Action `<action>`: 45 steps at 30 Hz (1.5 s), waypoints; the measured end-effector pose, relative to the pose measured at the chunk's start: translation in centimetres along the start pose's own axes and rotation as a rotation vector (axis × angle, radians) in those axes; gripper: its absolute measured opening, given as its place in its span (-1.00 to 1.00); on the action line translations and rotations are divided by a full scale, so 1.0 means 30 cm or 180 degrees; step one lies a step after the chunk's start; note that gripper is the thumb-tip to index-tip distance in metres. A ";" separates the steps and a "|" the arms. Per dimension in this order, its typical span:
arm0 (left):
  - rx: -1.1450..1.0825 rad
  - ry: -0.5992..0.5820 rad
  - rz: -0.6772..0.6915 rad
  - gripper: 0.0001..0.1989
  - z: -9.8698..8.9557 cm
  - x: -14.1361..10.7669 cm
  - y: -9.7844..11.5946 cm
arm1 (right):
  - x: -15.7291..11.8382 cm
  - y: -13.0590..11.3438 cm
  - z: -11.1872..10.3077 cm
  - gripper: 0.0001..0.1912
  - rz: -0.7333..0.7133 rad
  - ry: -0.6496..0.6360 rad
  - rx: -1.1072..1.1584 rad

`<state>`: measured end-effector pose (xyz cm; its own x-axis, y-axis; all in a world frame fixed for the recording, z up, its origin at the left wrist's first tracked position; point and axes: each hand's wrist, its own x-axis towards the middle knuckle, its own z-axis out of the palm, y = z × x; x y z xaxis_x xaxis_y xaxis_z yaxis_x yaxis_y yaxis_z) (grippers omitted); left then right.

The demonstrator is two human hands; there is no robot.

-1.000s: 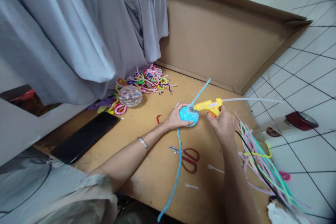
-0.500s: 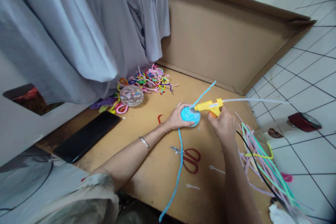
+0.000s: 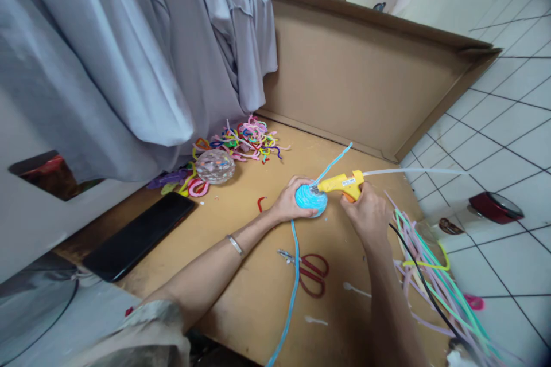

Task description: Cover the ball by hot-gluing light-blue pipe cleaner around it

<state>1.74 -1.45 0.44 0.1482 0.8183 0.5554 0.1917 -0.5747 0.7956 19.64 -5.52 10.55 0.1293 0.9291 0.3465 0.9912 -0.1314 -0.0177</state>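
Observation:
My left hand is wrapped round a blue ball that looks wound with fuzzy pipe cleaner. One blue pipe cleaner sticks up from the ball's top, and a long blue strand trails below it across the scissors. In my right hand is a yellow hot glue gun, its nozzle at the top of the ball. A long clear glue stick juts out of the gun's back. Red-handled scissors lie on the table just below the ball.
A clear ball and a heap of colourful pipe cleaner pieces lie at the back left, near a black phone. More pipe cleaners and a black cord lie right. A cardboard panel stands behind; a red-lidded container is at right.
The whole view has shifted slightly, so things sit a little lower in it. Both hands keep their hold, and the nozzle stays at the ball's top.

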 end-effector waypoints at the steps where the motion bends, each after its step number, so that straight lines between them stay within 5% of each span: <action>1: 0.0015 0.0005 -0.0004 -0.33 0.000 0.000 0.001 | 0.000 0.000 0.000 -0.59 0.0001 0.0029 0.0008; 45: -0.0115 -0.0033 0.0079 -0.33 0.005 0.000 -0.010 | -0.004 0.004 -0.030 -0.65 -0.0164 0.0042 -0.0004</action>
<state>1.82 -1.28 0.18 0.1627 0.8034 0.5728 0.1527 -0.5940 0.7898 19.71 -5.96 11.36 0.0777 0.9300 0.3593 0.9965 -0.0839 0.0018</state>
